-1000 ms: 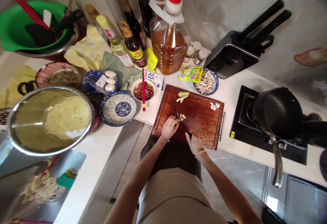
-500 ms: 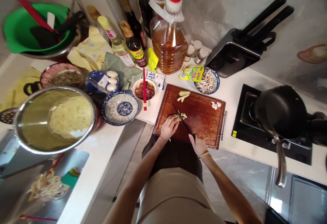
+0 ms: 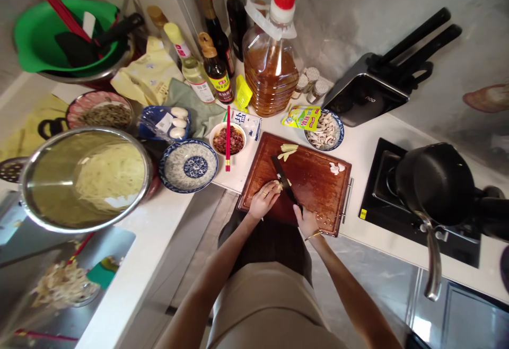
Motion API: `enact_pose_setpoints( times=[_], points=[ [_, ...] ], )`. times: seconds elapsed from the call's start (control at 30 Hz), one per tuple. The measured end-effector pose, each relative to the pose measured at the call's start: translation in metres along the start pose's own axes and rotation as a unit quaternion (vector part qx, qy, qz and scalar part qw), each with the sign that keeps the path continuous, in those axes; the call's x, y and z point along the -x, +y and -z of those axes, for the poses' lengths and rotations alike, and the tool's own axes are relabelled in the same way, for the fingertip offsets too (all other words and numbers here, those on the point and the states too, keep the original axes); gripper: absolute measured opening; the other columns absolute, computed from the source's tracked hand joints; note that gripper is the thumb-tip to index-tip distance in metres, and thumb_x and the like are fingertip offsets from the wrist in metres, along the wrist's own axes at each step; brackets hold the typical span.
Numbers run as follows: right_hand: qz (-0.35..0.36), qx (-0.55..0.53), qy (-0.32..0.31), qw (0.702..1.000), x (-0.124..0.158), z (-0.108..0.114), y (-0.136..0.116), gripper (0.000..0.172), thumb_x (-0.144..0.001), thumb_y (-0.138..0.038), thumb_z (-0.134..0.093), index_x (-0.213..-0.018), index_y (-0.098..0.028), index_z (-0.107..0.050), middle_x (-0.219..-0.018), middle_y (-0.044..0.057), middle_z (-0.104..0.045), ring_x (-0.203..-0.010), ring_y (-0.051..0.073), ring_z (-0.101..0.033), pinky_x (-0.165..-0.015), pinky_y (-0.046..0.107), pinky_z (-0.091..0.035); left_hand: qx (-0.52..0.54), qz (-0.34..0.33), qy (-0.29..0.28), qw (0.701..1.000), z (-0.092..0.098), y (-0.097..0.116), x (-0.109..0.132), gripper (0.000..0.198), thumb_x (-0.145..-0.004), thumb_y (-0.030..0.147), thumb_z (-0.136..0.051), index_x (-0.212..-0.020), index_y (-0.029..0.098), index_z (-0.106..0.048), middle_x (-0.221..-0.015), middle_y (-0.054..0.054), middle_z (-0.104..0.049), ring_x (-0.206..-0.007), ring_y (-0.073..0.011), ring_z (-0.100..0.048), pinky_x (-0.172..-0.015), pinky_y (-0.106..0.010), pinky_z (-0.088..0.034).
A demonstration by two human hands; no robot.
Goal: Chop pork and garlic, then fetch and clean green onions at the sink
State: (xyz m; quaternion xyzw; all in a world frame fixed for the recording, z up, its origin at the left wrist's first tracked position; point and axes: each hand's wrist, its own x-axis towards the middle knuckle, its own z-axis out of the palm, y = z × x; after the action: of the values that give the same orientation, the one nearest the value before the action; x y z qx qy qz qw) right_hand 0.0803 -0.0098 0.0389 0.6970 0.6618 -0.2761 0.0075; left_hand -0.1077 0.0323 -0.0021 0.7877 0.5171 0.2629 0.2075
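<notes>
On the brown wooden cutting board (image 3: 314, 184), my left hand (image 3: 265, 199) has its fingertips curled onto a small pale-yellow piece that looks like ginger (image 3: 279, 185), mostly hidden under them. My right hand (image 3: 307, 223) is closed around the handle of a dark-bladed kitchen knife (image 3: 283, 173). The blade points up and left across the board, right beside the left fingertips. Pale slices, likely ginger (image 3: 287, 150), lie near the board's far edge. A few white pieces, perhaps garlic (image 3: 336, 168), sit at its far right corner.
Behind the board stand a large oil jug (image 3: 272, 73), a bowl of sliced mushrooms (image 3: 341, 131) and a knife block (image 3: 363, 92). A meat bowl (image 3: 228, 139) with chopsticks, a patterned plate (image 3: 170, 163) and a steel pot (image 3: 35, 200) are left. A black pan (image 3: 435, 179) rests right on the stove.
The knife blade has shifted slightly and now shows more of its flat side. My left fingers cover more of the ginger. The whole view has tilted a little.
</notes>
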Motion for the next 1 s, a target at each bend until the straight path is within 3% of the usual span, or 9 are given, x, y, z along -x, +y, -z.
enact_pose_setpoints(
  times=[0.13, 0.27, 0.47, 0.6, 0.7, 0.77, 1.0],
  points=[
    [-0.018, -0.003, -0.064, 0.998, 0.006, 0.017, 0.002, 0.044, -0.090, -0.043, -0.026, -0.095, -0.015, -0.059, -0.083, 0.010, -0.067, -0.078, 0.020, -0.063, -0.070, 0.029, -0.045, -0.001, -0.003, 0.002, 1.000, -0.001, 0.000, 0.000, 0.034, -0.087, 0.022, -0.044, -0.120, 0.020, -0.048, -0.119, -0.007, -0.054, -0.116, -0.0180, -0.046, -0.098, -0.034, -0.043],
    [-0.019, 0.037, -0.079, 0.996, 0.010, 0.030, -0.002, 0.046, -0.090, -0.046, -0.025, -0.089, -0.016, -0.060, -0.078, 0.011, -0.067, -0.074, 0.020, -0.063, -0.068, 0.029, -0.044, -0.001, -0.004, 0.001, 1.000, -0.004, -0.002, 0.002, 0.031, -0.088, 0.024, -0.042, -0.118, 0.021, -0.050, -0.117, -0.007, -0.055, -0.114, -0.0188, -0.048, -0.097, -0.037, -0.044],
    [-0.047, 0.080, -0.116, 0.989, -0.009, 0.015, -0.014, 0.050, -0.088, -0.050, -0.027, -0.093, -0.013, -0.061, -0.080, 0.014, -0.067, -0.071, 0.022, -0.064, -0.064, 0.029, -0.044, -0.001, -0.012, 0.001, 1.000, -0.007, -0.004, 0.004, 0.030, -0.087, 0.023, -0.043, -0.116, 0.020, -0.052, -0.114, -0.006, -0.057, -0.113, -0.0188, -0.048, -0.095, -0.037, -0.045],
    [-0.010, 0.040, -0.055, 0.998, -0.016, 0.002, -0.013, 0.047, -0.091, -0.042, -0.026, -0.103, -0.010, -0.058, -0.095, 0.016, -0.066, -0.082, 0.021, -0.064, -0.072, 0.028, -0.045, 0.003, -0.004, 0.001, 1.000, -0.005, -0.003, 0.003, 0.032, -0.087, 0.023, -0.043, -0.118, 0.020, -0.050, -0.115, -0.007, -0.057, -0.114, -0.0186, -0.048, -0.096, -0.036, -0.044],
    [0.011, 0.031, 0.002, 0.999, -0.011, 0.008, -0.009, 0.047, -0.091, -0.040, -0.025, -0.102, -0.009, -0.059, -0.100, 0.017, -0.064, -0.090, 0.022, -0.061, -0.079, 0.030, -0.043, 0.008, 0.010, 0.005, 1.000, -0.003, -0.001, 0.002, 0.033, -0.087, 0.025, -0.044, -0.119, 0.020, -0.048, -0.117, -0.008, -0.055, -0.113, -0.0181, -0.048, -0.096, -0.035, -0.044],
    [0.016, 0.036, 0.005, 0.999, -0.005, 0.018, -0.007, 0.046, -0.090, -0.042, -0.027, -0.099, -0.011, -0.060, -0.095, 0.015, -0.065, -0.089, 0.022, -0.061, -0.079, 0.031, -0.043, 0.012, 0.015, 0.010, 1.000, -0.002, 0.000, 0.002, 0.032, -0.086, 0.025, -0.044, -0.117, 0.019, -0.049, -0.116, -0.008, -0.055, -0.113, -0.0181, -0.048, -0.096, -0.035, -0.043],
    [-0.003, 0.054, -0.097, 0.994, 0.004, 0.037, -0.005, 0.049, -0.089, -0.048, -0.024, -0.092, -0.015, -0.059, -0.069, 0.009, -0.066, -0.066, 0.019, -0.063, -0.061, 0.026, -0.042, 0.018, 0.013, 0.009, 1.000, -0.002, 0.000, 0.003, 0.028, -0.087, 0.023, -0.043, -0.113, 0.018, -0.051, -0.115, -0.008, -0.056, -0.113, -0.0181, -0.048, -0.097, -0.036, -0.043]
  ],
)
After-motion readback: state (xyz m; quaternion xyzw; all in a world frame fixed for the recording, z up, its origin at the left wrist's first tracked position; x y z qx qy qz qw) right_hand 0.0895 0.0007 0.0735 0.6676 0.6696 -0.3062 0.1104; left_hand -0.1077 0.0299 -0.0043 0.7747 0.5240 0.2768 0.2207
